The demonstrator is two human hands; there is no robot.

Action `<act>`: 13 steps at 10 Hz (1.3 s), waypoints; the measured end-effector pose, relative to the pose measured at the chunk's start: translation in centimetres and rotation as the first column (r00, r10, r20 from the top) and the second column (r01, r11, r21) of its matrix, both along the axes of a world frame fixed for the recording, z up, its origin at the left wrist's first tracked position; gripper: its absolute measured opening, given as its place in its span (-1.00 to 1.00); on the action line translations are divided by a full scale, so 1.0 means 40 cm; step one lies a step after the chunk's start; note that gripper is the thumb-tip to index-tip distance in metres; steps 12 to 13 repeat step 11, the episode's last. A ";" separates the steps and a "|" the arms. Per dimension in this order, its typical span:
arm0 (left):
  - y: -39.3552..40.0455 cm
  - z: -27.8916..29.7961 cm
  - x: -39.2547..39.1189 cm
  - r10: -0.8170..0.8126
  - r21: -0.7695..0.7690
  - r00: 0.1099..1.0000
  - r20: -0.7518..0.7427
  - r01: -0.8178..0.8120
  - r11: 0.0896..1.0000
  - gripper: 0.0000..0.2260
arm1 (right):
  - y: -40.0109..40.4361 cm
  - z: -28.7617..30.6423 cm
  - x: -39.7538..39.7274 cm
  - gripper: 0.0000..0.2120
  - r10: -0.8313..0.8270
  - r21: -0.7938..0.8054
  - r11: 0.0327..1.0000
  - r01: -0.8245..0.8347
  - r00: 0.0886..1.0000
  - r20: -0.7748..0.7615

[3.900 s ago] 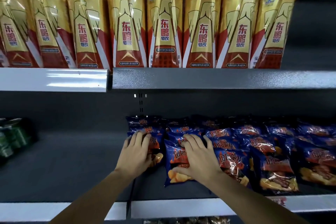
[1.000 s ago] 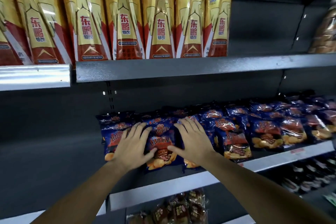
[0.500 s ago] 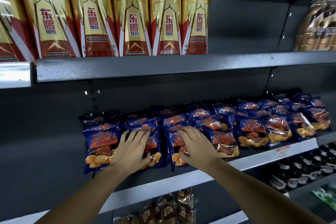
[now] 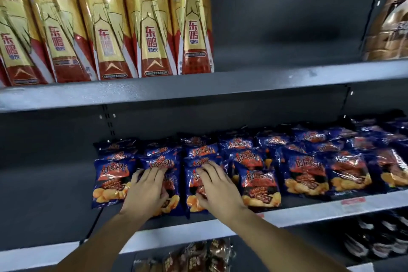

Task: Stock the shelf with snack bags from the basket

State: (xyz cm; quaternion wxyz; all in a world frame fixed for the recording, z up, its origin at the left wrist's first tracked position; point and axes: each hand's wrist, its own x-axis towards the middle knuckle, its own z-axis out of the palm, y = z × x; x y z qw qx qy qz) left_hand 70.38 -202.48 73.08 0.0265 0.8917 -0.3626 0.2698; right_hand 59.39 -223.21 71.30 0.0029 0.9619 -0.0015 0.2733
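dark shelf (image 4: 66, 201) carries overlapping rows of blue snack bags (image 4: 304, 172).

Dark shelving unit (image 4: 276, 28) with pale metal shelf edges (image 4: 154, 93).

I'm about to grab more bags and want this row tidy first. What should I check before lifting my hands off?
1. Left hand flat on a front bag: ok.
2. Right hand flat on the next bag: ok.
3. Front bags behind the shelf edge: ok.
4. Room left of the leftmost bag: ok.
5. Basket in reach: cannot tell, out of view.
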 end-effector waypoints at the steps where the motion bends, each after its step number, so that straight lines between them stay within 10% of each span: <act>1: -0.008 0.013 -0.015 -0.002 -0.020 1.000 0.023 0.003 1.000 -0.50 | -0.015 0.015 -0.020 -0.36 0.034 -0.008 0.999 -0.034 0.999 -0.001; 5: -0.188 0.058 -0.113 -0.193 -0.053 0.980 0.037 0.195 0.979 -0.46 | -0.171 0.039 -0.213 -0.40 -0.426 0.135 0.884 0.448 0.890 -0.160; 13: -0.389 0.045 -0.267 -0.283 -0.118 0.959 0.031 0.285 0.951 -0.44 | -0.261 0.072 -0.375 -0.33 -0.489 0.068 0.869 0.491 0.871 -0.036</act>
